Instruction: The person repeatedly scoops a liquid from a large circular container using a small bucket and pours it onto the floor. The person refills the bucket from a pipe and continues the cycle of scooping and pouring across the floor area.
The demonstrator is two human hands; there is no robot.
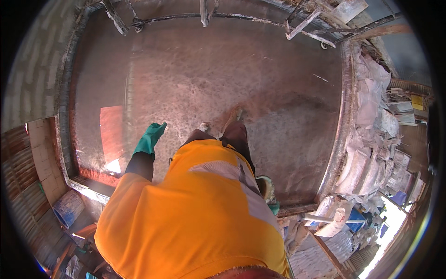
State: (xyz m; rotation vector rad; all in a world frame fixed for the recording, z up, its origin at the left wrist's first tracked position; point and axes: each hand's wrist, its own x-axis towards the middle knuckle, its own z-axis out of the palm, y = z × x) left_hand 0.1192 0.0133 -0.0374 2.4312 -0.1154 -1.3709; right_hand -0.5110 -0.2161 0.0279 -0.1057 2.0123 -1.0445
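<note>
At the far left, a rusty corrugated metal sheet (18, 172) stands outside the basin, with a scuffed blue-and-white cylindrical drum (68, 208) below it. Inside the basin's pale, crusted raised edge (346, 88), a reddish patch of light lies on the brownish-pink, mottled wet-looking floor (195, 74). Next comes the left hand (151, 136), in a long green rubber glove, held out from the body above that floor; its fingers lie together, pointing forward, and it appears released, with nothing visible in it. In the middle are two mud-coated feet (237, 112) on the floor, dark trousers and a loose orange shirt with pale bands (186, 223). Just right of the shirt, low at the person's side, is a pale round-mouthed container with a dirty rim (270, 188), largely hidden by the body. The right hand (275, 208) shows only as a sliver of green glove just below it, so I cannot tell whether it grasps the container. The container looks stiff-walled, probably light by itself but heavier if loaded, and its grimy surface may be slippery under rubber; the rim looks the surest hold, with support underneath. Farther right, beyond the edge, soft-looking whitish sacks (364, 169) are heaped.
</note>
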